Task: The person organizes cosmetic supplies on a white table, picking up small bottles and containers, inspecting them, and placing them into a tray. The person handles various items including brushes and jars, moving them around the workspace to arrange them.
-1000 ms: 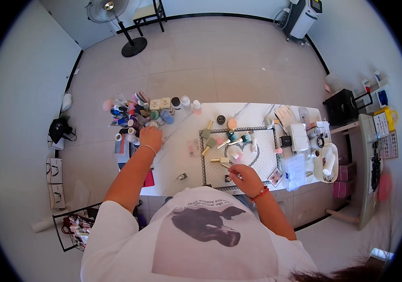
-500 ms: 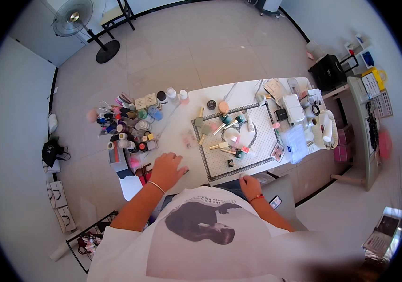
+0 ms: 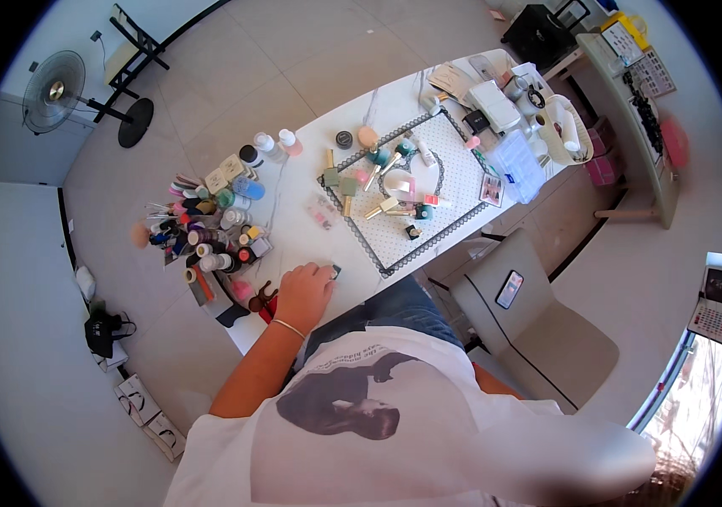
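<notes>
My left hand (image 3: 306, 293), with a thin bracelet at its wrist, rests on the near left part of the white marbled table (image 3: 293, 239). Its fingers are bent and close together, and a small dark object (image 3: 336, 271) shows at the fingertips; I cannot make out its kind. Beside the wrist lies a red and brown item (image 3: 266, 301). Only part of my right forearm (image 3: 494, 384) shows past my shirt; the hand itself is hidden. To the right of my left hand, a dotted mat with black lace trim (image 3: 384, 260) bears several nail polish bottles (image 3: 379, 155).
Crowded bottles, jars and brushes (image 3: 217, 221) fill the table's left end. A clear plastic case (image 3: 515, 171) and a cream basket (image 3: 579, 155) stand at the right end. A phone (image 3: 509, 289) lies on the grey chair (image 3: 538, 325) at my right. A fan (image 3: 134, 122) stands far left.
The view has turned, bringing the whole chair in. My left hand's spread fingers have drawn together at the small dark object. My right hand has dropped from the table edge out of sight.
</notes>
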The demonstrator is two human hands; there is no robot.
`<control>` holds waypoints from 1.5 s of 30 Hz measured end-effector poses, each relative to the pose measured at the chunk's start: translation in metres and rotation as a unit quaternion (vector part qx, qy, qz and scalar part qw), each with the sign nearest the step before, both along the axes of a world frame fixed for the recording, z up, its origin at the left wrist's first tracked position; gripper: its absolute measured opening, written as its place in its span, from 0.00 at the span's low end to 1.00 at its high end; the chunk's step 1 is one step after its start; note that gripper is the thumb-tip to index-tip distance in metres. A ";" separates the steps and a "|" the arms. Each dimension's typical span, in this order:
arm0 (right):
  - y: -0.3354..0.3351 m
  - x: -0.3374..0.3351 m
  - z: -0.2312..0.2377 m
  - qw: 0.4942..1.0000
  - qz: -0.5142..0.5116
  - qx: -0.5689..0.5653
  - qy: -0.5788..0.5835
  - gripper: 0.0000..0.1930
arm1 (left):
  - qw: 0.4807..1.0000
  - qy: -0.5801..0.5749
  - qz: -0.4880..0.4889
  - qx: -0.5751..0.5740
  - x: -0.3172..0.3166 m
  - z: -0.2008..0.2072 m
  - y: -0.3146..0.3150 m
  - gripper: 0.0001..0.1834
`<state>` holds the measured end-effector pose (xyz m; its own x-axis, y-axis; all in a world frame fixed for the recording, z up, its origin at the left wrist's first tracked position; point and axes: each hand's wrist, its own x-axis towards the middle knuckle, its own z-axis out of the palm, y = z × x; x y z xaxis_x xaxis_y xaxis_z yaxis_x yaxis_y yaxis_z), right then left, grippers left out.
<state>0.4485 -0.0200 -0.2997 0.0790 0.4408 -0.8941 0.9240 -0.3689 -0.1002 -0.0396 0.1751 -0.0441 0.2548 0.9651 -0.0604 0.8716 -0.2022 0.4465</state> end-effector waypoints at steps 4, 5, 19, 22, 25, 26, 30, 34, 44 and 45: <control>0.028 0.006 0.003 0.999 0.011 -0.013 0.029 0.22 | 0.999 0.016 0.026 -0.028 0.005 0.000 0.006 0.07; 0.038 0.009 0.007 0.999 0.015 -0.014 0.036 0.23 | 0.998 0.021 0.041 -0.040 0.008 0.000 0.007 0.07; 0.055 0.087 -0.020 0.996 0.000 -0.027 0.083 0.21 | 0.979 0.104 0.172 -0.043 0.025 -0.012 0.041 0.06; 0.065 0.099 -0.018 0.995 0.010 -0.021 0.092 0.21 | 0.973 0.113 0.193 -0.056 0.026 -0.011 0.050 0.06; 0.079 0.112 -0.022 0.994 0.019 -0.003 0.108 0.20 | 0.972 0.122 0.198 -0.045 0.027 -0.012 0.058 0.06; 0.085 0.116 -0.024 0.993 0.022 0.008 0.112 0.20 | 0.972 0.122 0.197 -0.037 0.028 -0.013 0.061 0.06; 0.119 0.120 -0.021 0.991 0.023 0.081 0.103 0.17 | 0.969 0.118 0.209 -0.054 0.030 -0.019 0.066 0.07; 0.175 0.092 0.039 0.974 -0.113 0.160 0.112 0.13 | 0.971 0.083 0.216 -0.064 0.026 -0.027 0.073 0.07; 0.321 -0.027 0.190 0.866 0.049 0.407 0.286 0.08 | 0.970 0.069 0.222 -0.075 0.026 -0.024 0.078 0.08; 0.330 -0.043 0.207 0.876 0.053 0.369 0.307 0.09 | 0.969 0.072 0.225 -0.078 0.026 -0.025 0.079 0.08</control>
